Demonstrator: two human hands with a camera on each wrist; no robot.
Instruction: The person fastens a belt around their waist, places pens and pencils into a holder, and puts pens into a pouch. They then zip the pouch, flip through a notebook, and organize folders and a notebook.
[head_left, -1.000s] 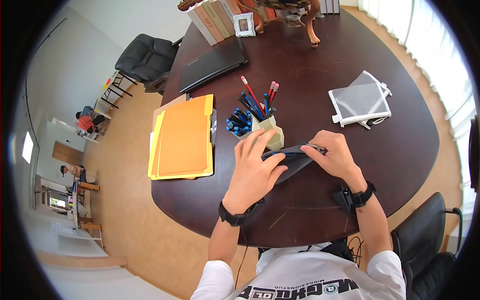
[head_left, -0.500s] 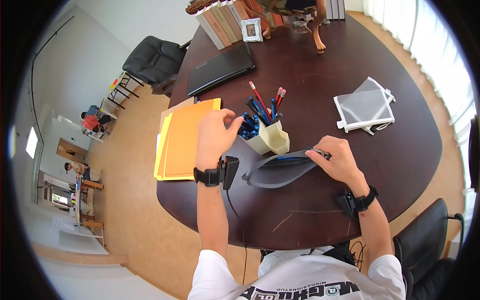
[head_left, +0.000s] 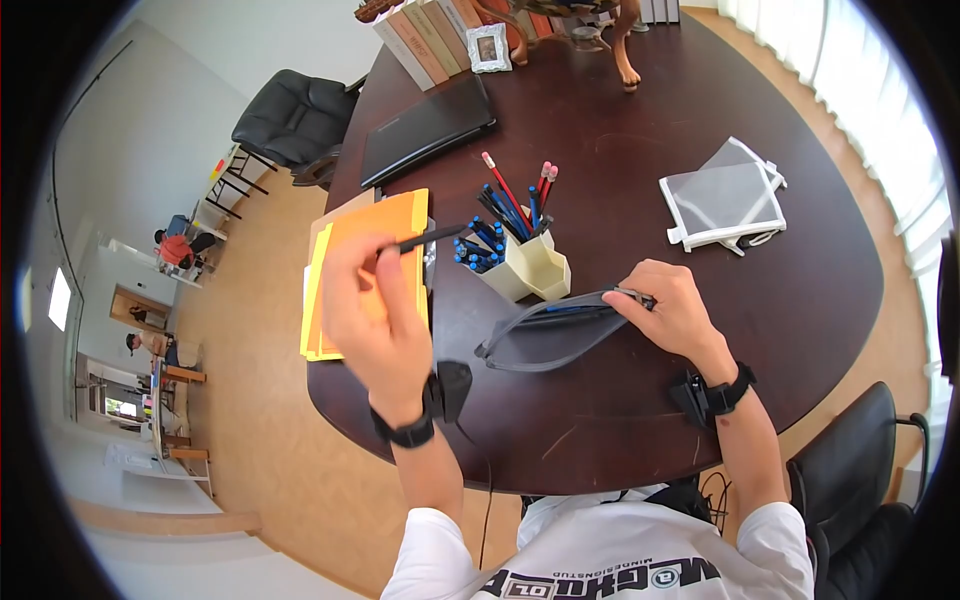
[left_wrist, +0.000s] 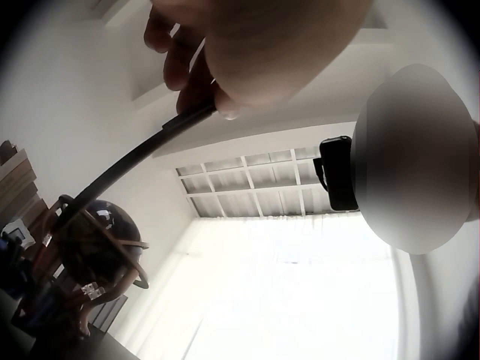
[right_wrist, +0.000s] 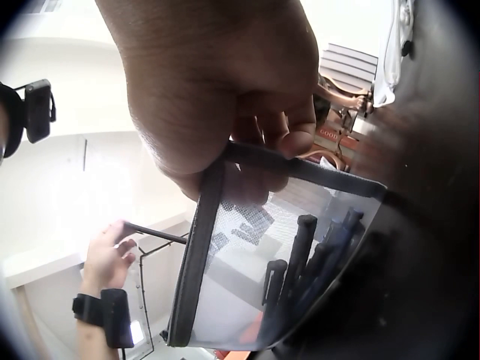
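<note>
My left hand (head_left: 378,325) is raised above the orange folders and pinches a black pen (head_left: 432,238) by one end. In the left wrist view the pen (left_wrist: 127,161) slants down from the fingertips. Close to the table's front, my right hand (head_left: 668,308) grips one end of a dark-edged mesh pouch (head_left: 540,348), whose mouth gapes toward the left. Through its mesh, the right wrist view shows several dark pens (right_wrist: 300,251) inside. Just behind the pouch stands a cream pen holder (head_left: 548,268) with blue-capped pens (head_left: 487,240), black pens and red pencils.
Orange and yellow folders (head_left: 375,280) lie at the left, with a shut black laptop (head_left: 428,130) behind them. White-edged mesh pouches (head_left: 725,205) lie at the right. Books (head_left: 425,42) and a small picture frame (head_left: 489,48) stand at the back.
My left hand has gone from the pouch to the blue-capped pens, then back left, and now holds a black pen. The right hand keeps its grip on the pouch, whose mouth has opened wider.
</note>
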